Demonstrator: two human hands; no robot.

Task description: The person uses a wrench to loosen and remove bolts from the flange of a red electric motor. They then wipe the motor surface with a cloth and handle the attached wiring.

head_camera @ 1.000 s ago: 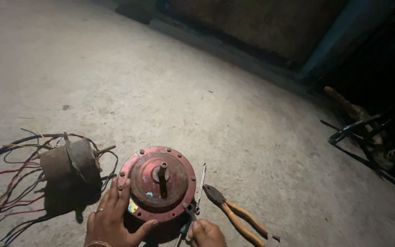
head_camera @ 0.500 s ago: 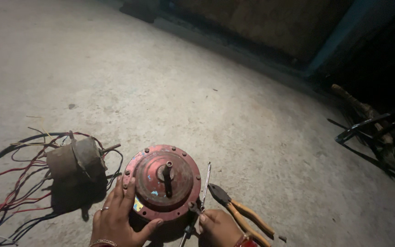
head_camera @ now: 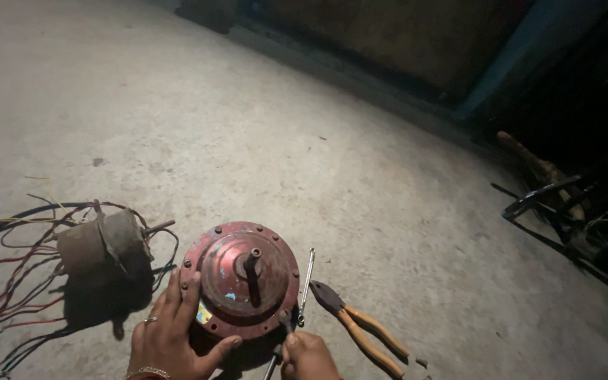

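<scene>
Dim, grainy; harsh near light, dark edges.

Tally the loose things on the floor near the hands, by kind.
Red motor housing: 1
Wired motor: 1
Pliers: 1
Spanner: 1
Screwdriver, in the right hand: 1
Total: 5

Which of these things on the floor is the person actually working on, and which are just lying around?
In hand:
- red motor cover, steadied by the left hand
- screwdriver, held by the right hand at the cover's rim

Lying about:
- spanner
- orange pliers
- small motor with loose wires
- dark metal frame
</scene>
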